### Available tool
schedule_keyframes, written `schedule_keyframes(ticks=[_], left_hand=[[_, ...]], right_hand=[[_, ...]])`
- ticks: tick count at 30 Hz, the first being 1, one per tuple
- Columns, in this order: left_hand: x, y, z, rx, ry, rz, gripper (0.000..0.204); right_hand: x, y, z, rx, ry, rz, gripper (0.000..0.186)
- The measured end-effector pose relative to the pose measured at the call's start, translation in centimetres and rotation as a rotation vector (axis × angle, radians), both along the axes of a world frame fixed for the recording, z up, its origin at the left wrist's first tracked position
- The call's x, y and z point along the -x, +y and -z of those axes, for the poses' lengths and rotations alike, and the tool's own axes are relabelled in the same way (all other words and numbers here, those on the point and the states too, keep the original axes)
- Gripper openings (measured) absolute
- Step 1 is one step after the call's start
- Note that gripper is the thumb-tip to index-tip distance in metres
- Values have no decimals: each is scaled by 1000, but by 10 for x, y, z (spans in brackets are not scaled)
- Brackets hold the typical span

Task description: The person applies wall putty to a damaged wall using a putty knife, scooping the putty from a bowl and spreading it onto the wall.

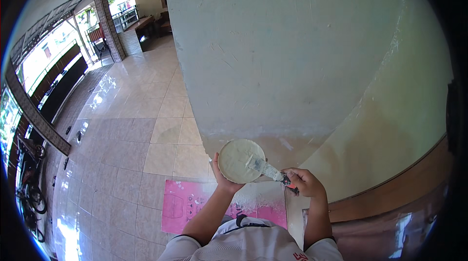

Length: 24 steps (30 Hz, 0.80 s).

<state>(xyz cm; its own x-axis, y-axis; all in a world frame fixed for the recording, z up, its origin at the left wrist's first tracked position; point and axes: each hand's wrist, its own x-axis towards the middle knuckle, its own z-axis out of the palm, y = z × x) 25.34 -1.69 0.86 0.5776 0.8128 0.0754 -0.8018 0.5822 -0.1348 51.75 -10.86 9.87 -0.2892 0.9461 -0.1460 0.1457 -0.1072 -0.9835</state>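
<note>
My left hand [225, 179] holds a round, shallow container [233, 156] of pale, creamy paste from its left side and below. Most of its fingers are hidden under the container. A putty knife [273, 172] with a red and black handle is gripped in my right hand [307, 183]. Its paste-smeared blade lies over the container's right part, its tip at the paste. Right in front stands a pale grey-green wall [282, 66] with scratches and a brownish patch along its foot.
A pink printed cardboard sheet [183, 207], dusted with white flecks, lies on the tiled floor below my arms. To the right is a brown wooden piece of furniture [385, 183]. Pillars [108, 22], a railing and a parked bicycle [35, 197] stand at the left.
</note>
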Motion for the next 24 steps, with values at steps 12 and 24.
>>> schedule_keyframes(ticks=[12,24], left_hand=[[46,21,5,-120,315,-59,89],[129,29,35,-212,243,-17,101]], right_hand=[[80,24,3,-594,-524,67,55],[141,101,133,-951,-717,375,78]])
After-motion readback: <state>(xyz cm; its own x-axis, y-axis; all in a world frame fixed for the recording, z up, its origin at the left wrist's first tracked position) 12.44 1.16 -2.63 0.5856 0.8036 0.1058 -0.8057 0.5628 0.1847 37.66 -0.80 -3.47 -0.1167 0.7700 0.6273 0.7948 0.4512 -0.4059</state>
